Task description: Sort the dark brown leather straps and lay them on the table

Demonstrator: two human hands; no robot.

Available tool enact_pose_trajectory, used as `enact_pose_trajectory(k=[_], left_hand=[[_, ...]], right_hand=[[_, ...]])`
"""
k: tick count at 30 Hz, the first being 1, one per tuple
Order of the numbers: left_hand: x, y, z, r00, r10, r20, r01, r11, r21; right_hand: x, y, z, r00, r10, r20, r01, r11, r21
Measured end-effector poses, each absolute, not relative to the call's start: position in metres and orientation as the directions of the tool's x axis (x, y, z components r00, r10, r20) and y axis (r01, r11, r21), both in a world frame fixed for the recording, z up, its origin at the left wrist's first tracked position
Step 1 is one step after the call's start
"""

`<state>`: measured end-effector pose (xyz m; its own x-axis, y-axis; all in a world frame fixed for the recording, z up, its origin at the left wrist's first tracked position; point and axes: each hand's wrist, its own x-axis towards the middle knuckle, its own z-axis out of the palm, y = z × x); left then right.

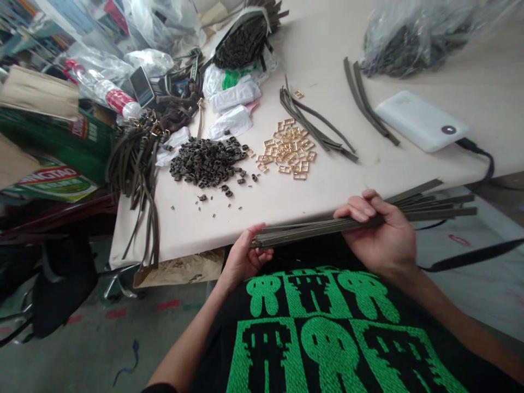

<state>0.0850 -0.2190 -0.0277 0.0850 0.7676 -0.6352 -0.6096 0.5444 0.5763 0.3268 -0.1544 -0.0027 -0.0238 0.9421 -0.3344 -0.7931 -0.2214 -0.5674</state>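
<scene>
A bundle of long olive-green straps [426, 210] lies across both my hands at the table's near edge. My right hand [379, 234] is wrapped round the middle of the bundle. My left hand [245, 256] is closed on the bundle's left ends, thumb on top. On the table beyond lie a heap of small dark loops [207, 161] and a scatter of gold metal buckles [289, 147].
A few loose straps [315, 128] and a white power bank [421, 120] with a cable lie on the beige table [327, 180]. Finished straps [135, 164] hang over the left edge. Plastic bags, a bottle [106, 90] and green boxes crowd the back left.
</scene>
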Motion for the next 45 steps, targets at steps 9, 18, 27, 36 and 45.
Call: enact_pose_trajectory(k=[9,18,27,36,45], left_hand=[[0.108,-0.209,-0.036,0.541,0.767,-0.345,-0.31,0.563,0.766],[0.106,-0.189,-0.004,0.344,0.869,-0.356,-0.587,0.495,0.64],[0.139,-0.19,-0.027,0.408,0.859,-0.31,-0.467,0.488,0.737],[0.159,-0.175,0.006,-0.146,0.952,-0.268,-0.678,0.101,0.728],[0.142,-0.167,0.002,-0.224,0.958,-0.18,-0.584,0.016,0.812]], right_hand=[[0.304,-0.135,0.022,-0.007,0.975,-0.22,-0.889,-0.107,-0.445],[0.317,-0.151,0.002,-0.012,0.95,-0.313,-0.907,-0.142,-0.396],[0.321,-0.137,0.023,-0.036,0.96,-0.277,-0.971,-0.099,-0.216],[0.302,-0.171,-0.041,-0.179,0.915,-0.362,-0.877,-0.315,-0.363],[0.332,-0.184,-0.039,-0.821,0.539,-0.188,-0.243,-0.628,-0.739]])
